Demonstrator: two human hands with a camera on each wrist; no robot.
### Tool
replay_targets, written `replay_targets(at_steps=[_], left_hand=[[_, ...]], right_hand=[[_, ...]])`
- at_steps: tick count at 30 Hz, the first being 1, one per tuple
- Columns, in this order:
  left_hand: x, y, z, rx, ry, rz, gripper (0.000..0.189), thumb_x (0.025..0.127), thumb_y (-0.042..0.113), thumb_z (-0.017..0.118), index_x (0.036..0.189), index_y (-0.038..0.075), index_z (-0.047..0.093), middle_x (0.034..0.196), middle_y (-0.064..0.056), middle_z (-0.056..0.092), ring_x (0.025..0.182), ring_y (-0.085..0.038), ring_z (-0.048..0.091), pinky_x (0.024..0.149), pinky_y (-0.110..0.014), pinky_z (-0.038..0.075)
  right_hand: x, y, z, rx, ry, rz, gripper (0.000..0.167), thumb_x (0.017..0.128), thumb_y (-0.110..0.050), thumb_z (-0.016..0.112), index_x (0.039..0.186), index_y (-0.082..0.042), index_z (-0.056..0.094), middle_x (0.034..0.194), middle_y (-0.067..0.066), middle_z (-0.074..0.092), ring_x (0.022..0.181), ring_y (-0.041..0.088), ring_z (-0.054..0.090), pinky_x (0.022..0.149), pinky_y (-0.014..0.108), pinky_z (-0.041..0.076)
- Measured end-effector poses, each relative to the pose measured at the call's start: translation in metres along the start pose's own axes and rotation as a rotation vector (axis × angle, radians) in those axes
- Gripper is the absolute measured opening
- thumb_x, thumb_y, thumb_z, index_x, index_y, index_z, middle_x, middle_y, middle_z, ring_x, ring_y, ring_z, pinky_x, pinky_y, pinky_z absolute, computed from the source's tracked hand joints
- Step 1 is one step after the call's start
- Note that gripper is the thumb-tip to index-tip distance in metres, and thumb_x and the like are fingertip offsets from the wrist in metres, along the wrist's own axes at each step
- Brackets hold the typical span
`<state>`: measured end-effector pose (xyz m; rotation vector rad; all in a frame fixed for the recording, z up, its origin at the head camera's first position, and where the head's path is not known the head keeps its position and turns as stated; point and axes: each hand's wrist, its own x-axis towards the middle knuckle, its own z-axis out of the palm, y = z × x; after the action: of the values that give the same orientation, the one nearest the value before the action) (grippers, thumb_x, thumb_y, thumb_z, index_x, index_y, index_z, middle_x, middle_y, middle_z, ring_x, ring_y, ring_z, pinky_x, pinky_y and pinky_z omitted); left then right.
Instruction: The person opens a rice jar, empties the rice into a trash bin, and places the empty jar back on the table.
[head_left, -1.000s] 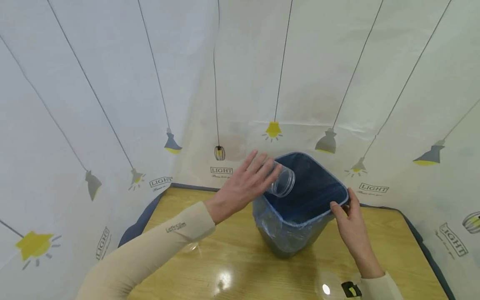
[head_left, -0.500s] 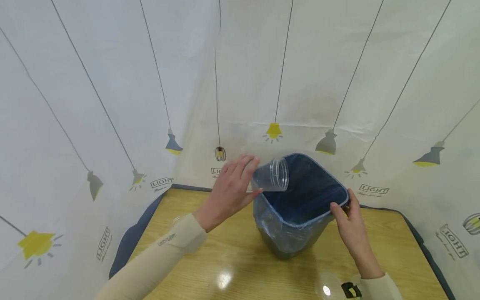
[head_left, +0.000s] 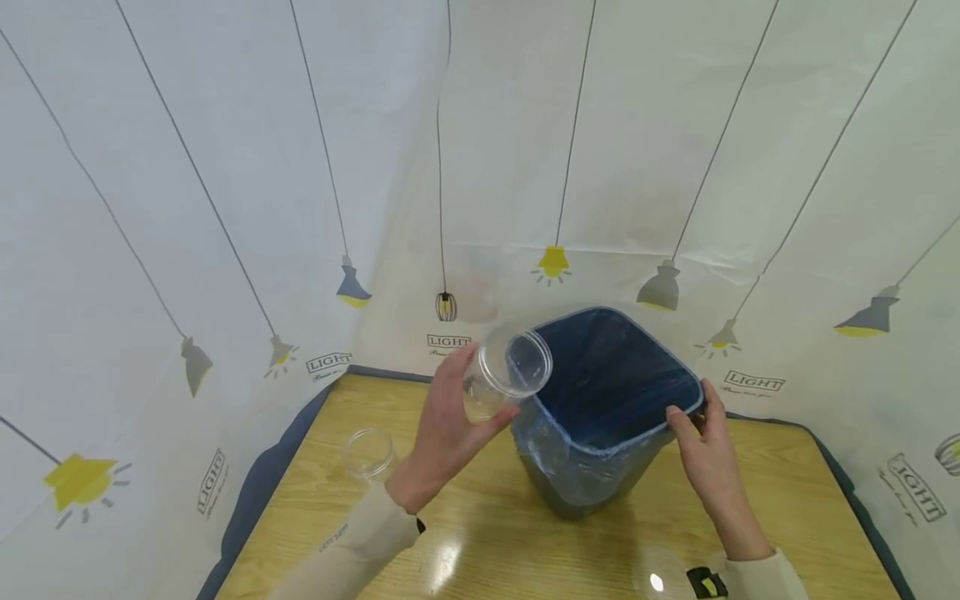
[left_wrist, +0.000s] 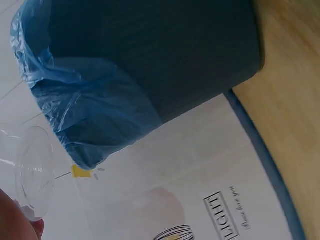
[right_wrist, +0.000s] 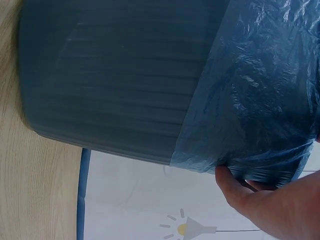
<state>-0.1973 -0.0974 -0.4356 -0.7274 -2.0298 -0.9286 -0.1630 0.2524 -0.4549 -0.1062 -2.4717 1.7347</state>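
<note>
My left hand (head_left: 438,429) holds a clear plastic jar (head_left: 487,375) just left of the bin's opening. Tilted, the jar has its open mouth facing up and to the right, and no contents show inside. In the left wrist view only part of this jar (left_wrist: 36,172) appears, near the bin. A dark grey-blue trash bin (head_left: 600,475) stands on the table, with a thin blue bag (head_left: 555,454) folded over its rim. At the bin's right corner my right hand (head_left: 708,450) grips the rim. Its thumb (right_wrist: 230,185) lies against the bag in the right wrist view.
A second clear jar (head_left: 367,452) stands on the wooden table (head_left: 315,500), beside my left wrist. Near my right sleeve lies a clear round piece (head_left: 658,575), beside a small black thing with yellow (head_left: 707,582). Wall sheeting (head_left: 480,167) printed with lamps surrounds the table.
My left hand has drawn the jar leftward from over the bin and turned its mouth upward. The second jar has come out from behind the left forearm. My right hand keeps its grip.
</note>
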Motion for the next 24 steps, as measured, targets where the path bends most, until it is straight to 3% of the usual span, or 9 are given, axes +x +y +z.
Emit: replay_targets(at_steps=[11,20,24], left_hand=[[-0.046,-0.003,-0.001,-0.096,0.033,-0.252,0.095,0.075,0.033,0.093,0.149,0.003,0.042,0.136,-0.017,0.057,0.123,-0.032,0.058,0.098,-0.053,0.050],[-0.072,-0.009,0.001,-0.141,0.080,-0.354,0.094,0.072,0.025,0.094,0.149,0.002,0.044,0.141,-0.014,0.057,0.127,-0.029,0.057,0.103,-0.053,0.048],[-0.084,-0.013,0.003,-0.134,0.072,-0.400,0.102,0.072,0.022,0.093,0.155,0.001,0.036,0.146,-0.018,0.053,0.132,-0.035,0.054,0.103,-0.056,0.048]], right_hand=[[0.001,0.001,0.000,-0.005,0.010,-0.009,0.082,0.110,-0.033,0.047,0.165,-0.007,-0.009,0.170,0.023,0.007,0.150,0.049,0.024,0.114,0.063,0.031],[0.000,0.000,0.001,0.016,0.017,-0.008,0.082,0.110,-0.031,0.048,0.165,-0.007,-0.008,0.170,0.022,0.005,0.151,0.049,0.022,0.115,0.066,0.028],[0.000,0.002,0.001,0.019,0.010,-0.004,0.082,0.110,-0.031,0.047,0.165,-0.008,-0.009,0.170,0.021,0.004,0.151,0.049,0.021,0.115,0.066,0.028]])
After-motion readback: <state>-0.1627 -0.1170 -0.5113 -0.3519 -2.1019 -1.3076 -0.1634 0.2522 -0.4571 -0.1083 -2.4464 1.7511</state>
